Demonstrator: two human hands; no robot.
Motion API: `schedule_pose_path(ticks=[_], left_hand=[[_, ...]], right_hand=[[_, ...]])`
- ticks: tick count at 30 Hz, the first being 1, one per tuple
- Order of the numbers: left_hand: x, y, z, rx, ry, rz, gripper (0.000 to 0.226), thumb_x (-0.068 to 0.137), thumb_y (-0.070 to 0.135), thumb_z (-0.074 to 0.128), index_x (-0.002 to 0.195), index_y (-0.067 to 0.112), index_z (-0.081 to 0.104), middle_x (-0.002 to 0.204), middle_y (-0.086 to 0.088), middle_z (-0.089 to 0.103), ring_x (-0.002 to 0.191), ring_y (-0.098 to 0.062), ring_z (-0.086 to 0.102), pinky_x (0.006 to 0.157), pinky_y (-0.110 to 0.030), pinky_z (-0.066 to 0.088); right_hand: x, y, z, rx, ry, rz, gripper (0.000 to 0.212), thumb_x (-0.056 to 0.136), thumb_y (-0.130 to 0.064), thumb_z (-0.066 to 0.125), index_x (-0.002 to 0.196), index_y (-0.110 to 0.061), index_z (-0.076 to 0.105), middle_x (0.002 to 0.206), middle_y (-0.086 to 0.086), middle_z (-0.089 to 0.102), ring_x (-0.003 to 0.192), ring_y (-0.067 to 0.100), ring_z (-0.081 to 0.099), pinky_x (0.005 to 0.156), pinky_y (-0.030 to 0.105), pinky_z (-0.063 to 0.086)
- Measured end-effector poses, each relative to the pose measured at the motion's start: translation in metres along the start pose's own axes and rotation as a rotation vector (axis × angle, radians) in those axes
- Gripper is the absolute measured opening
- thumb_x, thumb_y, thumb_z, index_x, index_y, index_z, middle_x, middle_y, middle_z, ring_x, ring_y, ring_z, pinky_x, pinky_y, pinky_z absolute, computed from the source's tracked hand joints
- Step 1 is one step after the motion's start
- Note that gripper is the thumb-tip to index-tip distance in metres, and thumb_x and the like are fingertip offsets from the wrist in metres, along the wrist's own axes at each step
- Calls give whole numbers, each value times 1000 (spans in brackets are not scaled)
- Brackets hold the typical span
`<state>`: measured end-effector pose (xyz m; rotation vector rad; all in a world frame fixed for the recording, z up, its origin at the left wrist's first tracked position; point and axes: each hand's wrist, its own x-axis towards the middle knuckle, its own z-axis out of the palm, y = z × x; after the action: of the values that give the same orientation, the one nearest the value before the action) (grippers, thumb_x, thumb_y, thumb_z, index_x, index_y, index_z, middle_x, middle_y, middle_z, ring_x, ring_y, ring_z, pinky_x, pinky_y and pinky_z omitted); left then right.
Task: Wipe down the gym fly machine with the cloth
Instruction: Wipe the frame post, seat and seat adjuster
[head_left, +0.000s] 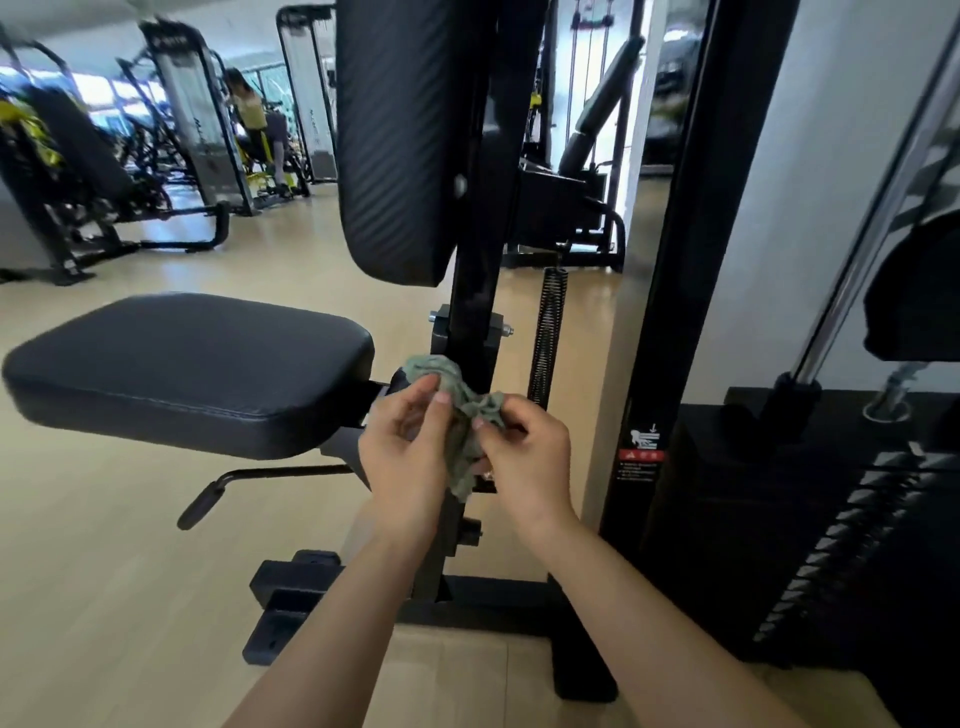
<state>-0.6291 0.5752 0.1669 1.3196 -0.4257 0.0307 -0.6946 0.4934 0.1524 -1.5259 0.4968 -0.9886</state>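
Note:
The black fly machine fills the middle of the head view, with its padded seat (192, 364) at the left, its upright back pad (405, 135) above and its steel post (475, 291) between them. A crumpled grey-green cloth (457, 395) is bunched just in front of the post, below the seat bracket. My left hand (408, 457) pinches the cloth's left side with thumb and fingers. My right hand (524, 457) pinches its right side. Part of the cloth hangs down between my two hands.
A coiled spring (546, 332) stands right of the post. The black frame column (670, 312) and weight stack (841, 545) are at the right. The seat lever (218, 493) juts out low left. Other machines and a person (254, 124) are far left on the wooden floor.

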Motion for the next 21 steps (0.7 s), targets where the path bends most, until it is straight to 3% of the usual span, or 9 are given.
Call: schedule_pose_path(ticks=[5,9,12,16,18,21], left_hand=[[19,9,-1,76,40,226,26,94,11,70,119,19,71,120,3,61,107,8,61,87,-7,48],[26,6,-2,31,-19,248,34,92,5,71,124,17,68,124,-2,63,112,0,63,89,-11,50],[25,0,-2,47,-93,193,42,90,4,74,130,12,64,124,-2,64,110,-2,65,87,-12,52],[26,-4,-7,279,-55,208,34,90,17,76,123,16,69,111,8,68,96,7,65,79,-6,49],[27,-2,-10,384,-39,227,26,89,24,76,115,21,73,104,10,69,90,7,65,81,-12,53],[24,2,-8,394,-34,220,11,89,20,76,100,22,75,96,9,71,84,2,67,83,-26,58]], right_hand=[[26,-27,22,138,256,-36,22,86,5,71,100,-10,75,104,4,72,84,15,75,69,32,63],[29,-36,29,123,485,-148,21,83,0,77,97,-13,69,101,6,66,87,15,69,80,36,61],[19,-34,30,45,433,-311,19,84,-1,75,99,-12,69,103,1,64,95,12,65,84,31,58],[9,-16,25,-129,335,-452,25,82,-12,82,106,-9,75,111,-1,63,106,4,61,91,18,52],[6,-4,21,-245,307,-450,27,81,-14,84,106,-8,77,110,-1,65,103,3,62,91,21,53],[3,8,19,-375,305,-397,20,80,-10,82,100,-7,78,97,3,70,87,14,66,80,38,57]])
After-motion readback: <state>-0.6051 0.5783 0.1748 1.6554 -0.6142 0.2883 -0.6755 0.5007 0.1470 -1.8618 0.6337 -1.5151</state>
